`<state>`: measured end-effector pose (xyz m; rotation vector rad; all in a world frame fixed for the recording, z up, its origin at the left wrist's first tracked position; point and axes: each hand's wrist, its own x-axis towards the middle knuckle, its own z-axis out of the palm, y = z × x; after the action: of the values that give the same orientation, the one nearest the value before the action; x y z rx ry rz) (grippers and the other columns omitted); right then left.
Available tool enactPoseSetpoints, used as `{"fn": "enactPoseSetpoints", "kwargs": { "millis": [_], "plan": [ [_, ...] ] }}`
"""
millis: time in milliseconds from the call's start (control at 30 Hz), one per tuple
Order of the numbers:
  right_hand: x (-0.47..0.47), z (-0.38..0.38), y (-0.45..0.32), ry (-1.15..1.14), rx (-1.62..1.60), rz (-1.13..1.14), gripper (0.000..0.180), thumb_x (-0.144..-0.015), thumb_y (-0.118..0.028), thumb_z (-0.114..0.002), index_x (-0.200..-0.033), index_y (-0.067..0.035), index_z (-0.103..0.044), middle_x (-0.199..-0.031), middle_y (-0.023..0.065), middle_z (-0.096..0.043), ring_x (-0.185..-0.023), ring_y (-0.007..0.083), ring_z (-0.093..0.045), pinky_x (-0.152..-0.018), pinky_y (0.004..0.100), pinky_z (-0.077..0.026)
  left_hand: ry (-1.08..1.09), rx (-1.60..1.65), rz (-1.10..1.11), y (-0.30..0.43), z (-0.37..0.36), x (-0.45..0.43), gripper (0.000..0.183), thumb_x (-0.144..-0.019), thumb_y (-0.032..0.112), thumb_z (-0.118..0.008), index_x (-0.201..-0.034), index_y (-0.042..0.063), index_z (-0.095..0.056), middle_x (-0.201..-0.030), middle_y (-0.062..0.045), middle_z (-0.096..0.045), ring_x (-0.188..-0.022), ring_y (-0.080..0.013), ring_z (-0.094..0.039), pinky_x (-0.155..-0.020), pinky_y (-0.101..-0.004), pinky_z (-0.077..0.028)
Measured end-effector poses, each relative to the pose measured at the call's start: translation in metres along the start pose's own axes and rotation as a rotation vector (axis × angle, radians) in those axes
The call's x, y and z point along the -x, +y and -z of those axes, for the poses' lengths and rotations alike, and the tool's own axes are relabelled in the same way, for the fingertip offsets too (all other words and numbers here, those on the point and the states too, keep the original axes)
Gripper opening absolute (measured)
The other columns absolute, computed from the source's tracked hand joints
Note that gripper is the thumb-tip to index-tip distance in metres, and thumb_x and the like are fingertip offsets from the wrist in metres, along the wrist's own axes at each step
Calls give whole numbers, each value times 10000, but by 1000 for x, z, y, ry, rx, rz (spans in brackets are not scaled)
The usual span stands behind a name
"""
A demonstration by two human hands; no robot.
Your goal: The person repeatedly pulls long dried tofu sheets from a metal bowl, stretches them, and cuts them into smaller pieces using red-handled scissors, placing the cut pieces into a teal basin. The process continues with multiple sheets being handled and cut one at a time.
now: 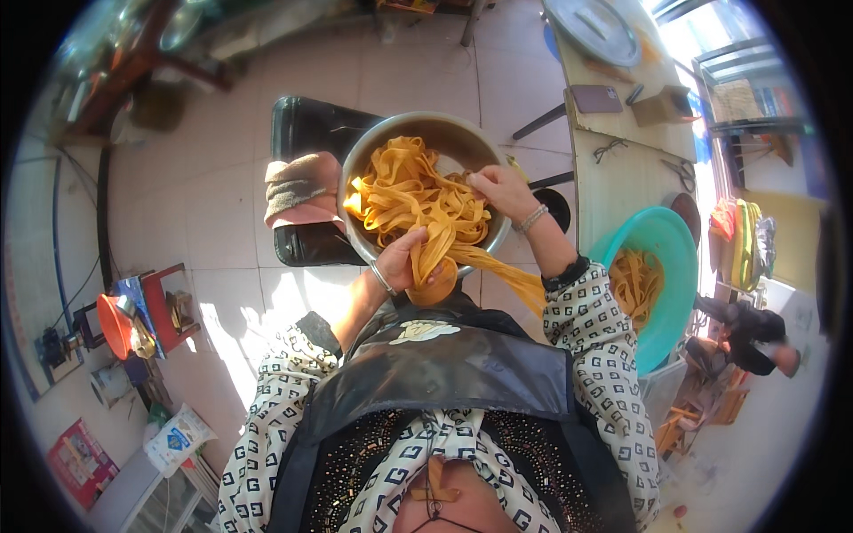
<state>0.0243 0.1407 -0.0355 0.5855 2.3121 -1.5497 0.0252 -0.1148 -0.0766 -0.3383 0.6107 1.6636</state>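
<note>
A round metal basin (pixel 494 138) in front of me holds a tangled heap of long, flat orange-yellow strips (pixel 400 193). Over its near rim, my left hand (pixel 402 261) grips a gathered bundle of strips (pixel 434 250), which loops down below the fingers. From there a length trails right, towards my right sleeve. My right hand (pixel 501 191) is at the basin's right side, thumb and fingers pinched together at the edge of the heap. They seem to hold a strip end, though the fingers mostly hide it.
Under the basin is a black padded seat (pixel 313 126) with a folded cloth (pixel 303 190) on it. A teal tub (pixel 673 266) of similar strips (pixel 636 283) stands at right. The table (pixel 593 160) bears a phone (pixel 596 98), glasses (pixel 610 150), scissors (pixel 680 174) and a metal lid (pixel 593 30).
</note>
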Motion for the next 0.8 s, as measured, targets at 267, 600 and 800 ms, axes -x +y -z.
{"fn": "enactPoseSetpoints", "kwargs": {
  "millis": [267,600,800],
  "plan": [
    [55,-91,64,-126,-1227,-200,315,-957,-256,-596,-1125,10,-612,-1091,98,-670,-996,188,-639,-907,348,-496,318,-766,-480,-24,-10,-25,197,-987,204,-561,-1068,36,-627,-942,-7,-641,-842,-86,-585,-775,-260,-484],
    [66,-52,78,-130,-1554,-187,197,-981,-212,-526,-1032,-43,-614,-759,60,-604,-598,172,-563,-682,372,-523,-22,190,68,23,-3,-3,189,-1002,287,-525,-894,133,-510,-563,37,-354,-483,-94,-323,-533,-253,-354],
    [97,78,113,282,-1770,75,199,-1016,-210,-488,-919,-75,-597,-572,-45,-404,-467,70,-351,-499,256,-349,214,297,-650,130,47,97,313,-998,255,-518,-723,106,-502,-543,30,-323,-477,-90,-324,-523,-255,-360]
  ]
}}
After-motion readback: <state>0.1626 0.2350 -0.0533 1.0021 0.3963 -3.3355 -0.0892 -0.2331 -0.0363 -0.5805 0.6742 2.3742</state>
